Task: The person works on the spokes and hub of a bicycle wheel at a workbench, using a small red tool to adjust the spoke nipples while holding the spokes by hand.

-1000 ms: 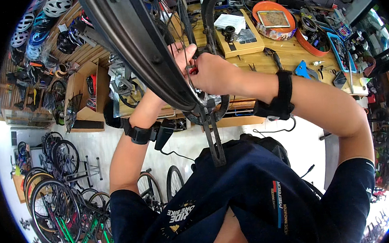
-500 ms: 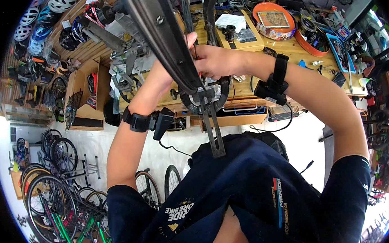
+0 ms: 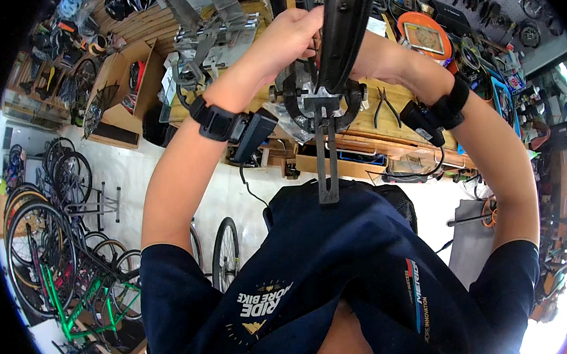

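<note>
A black bicycle wheel rim [image 3: 348,24] stands upright in front of me, its lower part in a dark wheel truing stand [image 3: 321,103] with a long slotted bar toward my body. To the left of the rim, my left hand [image 3: 295,37] is closed, fingers pinched beside the spokes. What it grips is too small to make out. My right hand [image 3: 375,55] is on the right side, reaching behind the rim, which hides its fingers. Below it, long-nosed pliers [image 3: 386,108] lie with handles apart on the wooden bench [image 3: 365,126].
Grey metal stands [image 3: 217,24] and a clamp are on the bench's left. An orange round tin [image 3: 441,41] sits at the back right, near other tools. A cardboard box [image 3: 120,99] stands at the left. Bicycles [image 3: 65,258] fill the lower left floor.
My view has shifted, and the rim now appears farther right and tilted the other way. My hands have moved apart to either side of it. The pliers have come into sight.
</note>
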`<move>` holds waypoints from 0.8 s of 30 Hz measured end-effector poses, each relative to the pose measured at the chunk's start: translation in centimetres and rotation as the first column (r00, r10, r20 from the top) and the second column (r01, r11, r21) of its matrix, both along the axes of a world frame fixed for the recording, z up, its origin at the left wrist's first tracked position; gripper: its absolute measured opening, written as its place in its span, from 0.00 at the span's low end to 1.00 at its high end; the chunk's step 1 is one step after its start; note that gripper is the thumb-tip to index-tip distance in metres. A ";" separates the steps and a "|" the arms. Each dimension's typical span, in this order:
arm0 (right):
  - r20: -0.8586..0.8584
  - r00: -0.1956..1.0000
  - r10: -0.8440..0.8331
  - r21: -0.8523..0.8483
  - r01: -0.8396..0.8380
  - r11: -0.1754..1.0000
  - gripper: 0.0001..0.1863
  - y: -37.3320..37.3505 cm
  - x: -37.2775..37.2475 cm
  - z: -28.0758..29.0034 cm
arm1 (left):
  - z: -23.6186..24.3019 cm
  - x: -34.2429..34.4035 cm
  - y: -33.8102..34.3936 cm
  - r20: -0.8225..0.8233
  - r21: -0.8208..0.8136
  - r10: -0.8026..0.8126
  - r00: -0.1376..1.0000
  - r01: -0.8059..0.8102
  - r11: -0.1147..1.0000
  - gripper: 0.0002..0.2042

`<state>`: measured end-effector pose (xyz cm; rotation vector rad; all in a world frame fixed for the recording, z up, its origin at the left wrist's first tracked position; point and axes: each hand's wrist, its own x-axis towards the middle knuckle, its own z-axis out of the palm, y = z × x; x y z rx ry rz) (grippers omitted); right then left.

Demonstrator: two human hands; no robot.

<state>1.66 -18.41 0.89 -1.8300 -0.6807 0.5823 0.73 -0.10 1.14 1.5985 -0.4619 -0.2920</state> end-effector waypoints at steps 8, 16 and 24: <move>-0.461 0.875 0.147 0.226 -0.045 0.973 0.09 -1.7 0.4 1.0 | 0.6 0.5 -0.4 -0.048 0.061 0.079 0.996 -0.076 0.995 0.24; -0.436 0.897 0.079 0.148 -0.015 0.989 0.10 -1.6 -0.1 1.2 | 2.2 -1.2 -0.7 -0.066 0.028 0.033 0.997 -0.032 0.999 0.21; -0.423 0.866 0.268 0.321 -0.133 0.938 0.07 -1.2 1.8 -1.3 | 0.8 -0.4 -0.4 -0.037 0.015 0.054 0.998 -0.054 0.998 0.21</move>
